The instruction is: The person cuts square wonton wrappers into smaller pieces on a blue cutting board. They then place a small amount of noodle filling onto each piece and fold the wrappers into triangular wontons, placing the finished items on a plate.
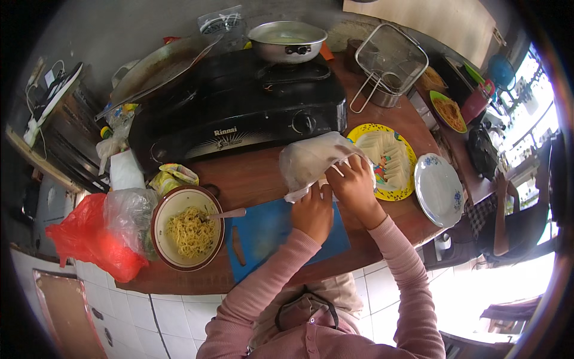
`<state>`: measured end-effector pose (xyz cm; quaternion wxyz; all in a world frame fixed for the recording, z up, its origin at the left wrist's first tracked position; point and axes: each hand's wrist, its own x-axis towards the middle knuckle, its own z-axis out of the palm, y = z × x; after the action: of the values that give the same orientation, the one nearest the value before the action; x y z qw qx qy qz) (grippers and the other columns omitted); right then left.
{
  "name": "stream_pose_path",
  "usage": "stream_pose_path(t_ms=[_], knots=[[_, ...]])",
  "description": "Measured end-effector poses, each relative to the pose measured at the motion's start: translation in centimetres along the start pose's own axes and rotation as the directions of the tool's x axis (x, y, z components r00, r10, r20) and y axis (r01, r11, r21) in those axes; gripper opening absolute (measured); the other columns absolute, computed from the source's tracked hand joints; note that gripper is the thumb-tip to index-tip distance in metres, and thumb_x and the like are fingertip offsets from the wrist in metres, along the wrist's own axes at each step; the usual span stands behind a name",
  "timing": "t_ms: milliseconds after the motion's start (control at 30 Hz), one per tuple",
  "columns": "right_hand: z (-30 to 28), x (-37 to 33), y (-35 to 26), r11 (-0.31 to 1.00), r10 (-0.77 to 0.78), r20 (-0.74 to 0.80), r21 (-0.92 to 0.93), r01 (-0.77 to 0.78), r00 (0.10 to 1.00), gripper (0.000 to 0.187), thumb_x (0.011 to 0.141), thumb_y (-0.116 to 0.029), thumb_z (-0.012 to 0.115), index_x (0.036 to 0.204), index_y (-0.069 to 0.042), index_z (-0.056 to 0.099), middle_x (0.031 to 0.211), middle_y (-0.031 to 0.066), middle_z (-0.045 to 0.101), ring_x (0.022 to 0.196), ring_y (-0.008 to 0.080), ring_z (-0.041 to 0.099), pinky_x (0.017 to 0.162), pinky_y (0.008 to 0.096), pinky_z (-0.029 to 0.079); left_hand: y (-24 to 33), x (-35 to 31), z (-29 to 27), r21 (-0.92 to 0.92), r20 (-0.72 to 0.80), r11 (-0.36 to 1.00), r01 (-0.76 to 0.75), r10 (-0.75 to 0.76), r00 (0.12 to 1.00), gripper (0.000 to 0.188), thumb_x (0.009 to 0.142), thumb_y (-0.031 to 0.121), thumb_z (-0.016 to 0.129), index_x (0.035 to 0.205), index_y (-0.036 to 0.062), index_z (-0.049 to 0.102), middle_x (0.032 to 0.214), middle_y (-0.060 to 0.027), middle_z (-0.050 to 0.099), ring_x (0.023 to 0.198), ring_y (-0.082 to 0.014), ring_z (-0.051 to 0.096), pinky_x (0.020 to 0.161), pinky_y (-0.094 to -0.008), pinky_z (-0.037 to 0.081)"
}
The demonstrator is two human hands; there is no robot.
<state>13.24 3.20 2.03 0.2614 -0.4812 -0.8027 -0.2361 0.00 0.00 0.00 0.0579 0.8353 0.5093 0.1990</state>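
A whitish translucent plastic bag (308,157) is between my hands, above the far edge of a blue cutting mat (266,218). My left hand (313,214) pinches the near edge of the bag with closed fingers. Higher and to the right, my right hand (354,186) has its fingers bent over the bag's edge, gripping it. What lies inside the bag cannot be made out. Just right of it, a yellow-rimmed plate (408,186) holds several pale, flat folded pieces (391,161). A brown-handled tool, perhaps a knife (238,246), rests on the mat's left part.
On the left stand a bowl (159,242) of noodles (192,233) with a spoon (230,213) and a red plastic bag (98,236). Behind are a black gas stove (239,113), a pot (287,51), a wok (152,72) and a frying basket (391,57). A white plate (438,191) sits right; another person's arm (501,221) shows beyond.
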Motion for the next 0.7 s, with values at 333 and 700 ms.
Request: stream_pose_path(t_ms=[333,700], knots=[[-0.7,0.9,0.1,0.996,-0.058,0.018,0.075,0.057,0.998,0.015,0.064,-0.010,0.064,0.079,-0.007,0.064,0.098,0.0085,0.064,0.097,0.0281,0.058,0.080,0.0403,0.046,-0.7,-0.1,0.7,-0.072,-0.125,0.996,-0.049,0.039,0.991,0.038,0.069,0.011,0.063,0.106,0.0046,0.055,0.115,-0.0163,0.055,0.108,-0.0296,0.050,0.089,-0.0404,0.043],[-0.1,1.1,0.7,0.989,-0.105,0.025,0.105,0.102,0.994,0.018,0.067,-0.012,0.061,0.084,-0.007,0.065,0.104,0.0121,0.063,0.089,0.0284,0.058,0.077,0.0398,0.047,-1.1,0.1,0.7,-0.103,-0.138,0.994,-0.040,0.025,0.990,0.037,0.070,0.009,0.060,0.106,0.0083,0.057,0.110,-0.0139,0.055,0.106,-0.0276,0.051,0.086,-0.0412,0.043]])
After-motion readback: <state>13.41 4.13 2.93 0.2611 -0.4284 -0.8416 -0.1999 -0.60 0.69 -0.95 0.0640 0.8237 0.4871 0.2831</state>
